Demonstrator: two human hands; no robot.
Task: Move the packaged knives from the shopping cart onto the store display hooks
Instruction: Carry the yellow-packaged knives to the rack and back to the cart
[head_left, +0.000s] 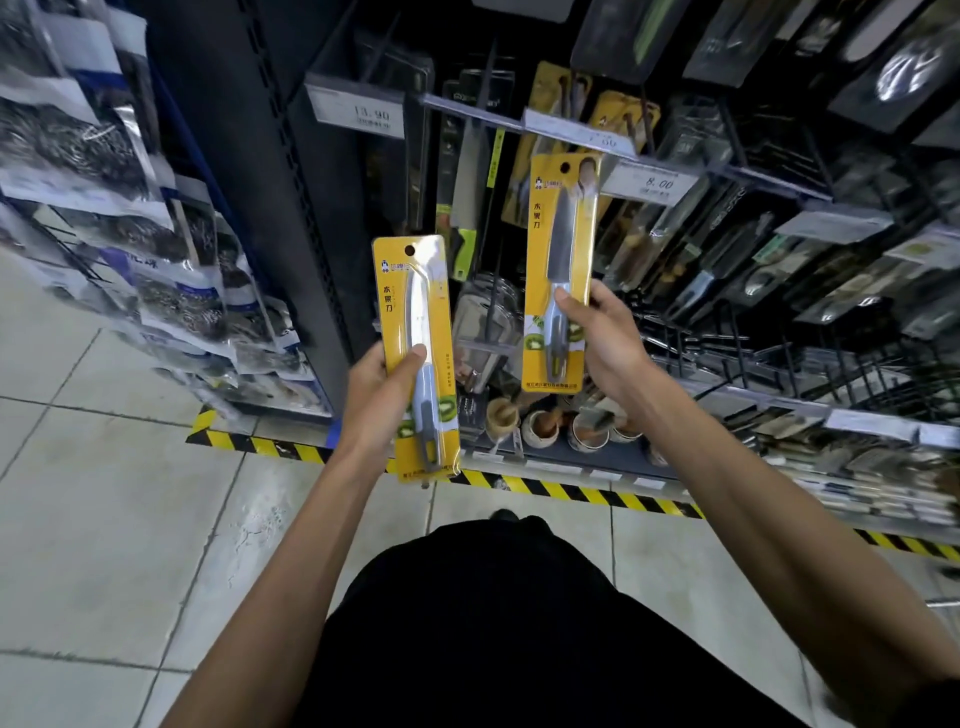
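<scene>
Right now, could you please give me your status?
Left hand grips one yellow knife pack. Right hand grips second pack, raised near the hooks, unhung. Path looks open.

A shop: price tags (658, 183) on hung goods.

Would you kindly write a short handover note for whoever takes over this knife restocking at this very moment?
Left hand: grips the lower knife pack near its handle end, held upright in front of the shelf.
Right hand: grips the upper knife pack, raised so that its hang hole is close to the 8.00 price tag.
Done: both packs are in hand at the display; other yellow packs hang behind.
Left: neither pack is on a hook yet. Hang the upper one first, probably, then the lower. The cart is out of view, so what remains in it is unknown.
</scene>
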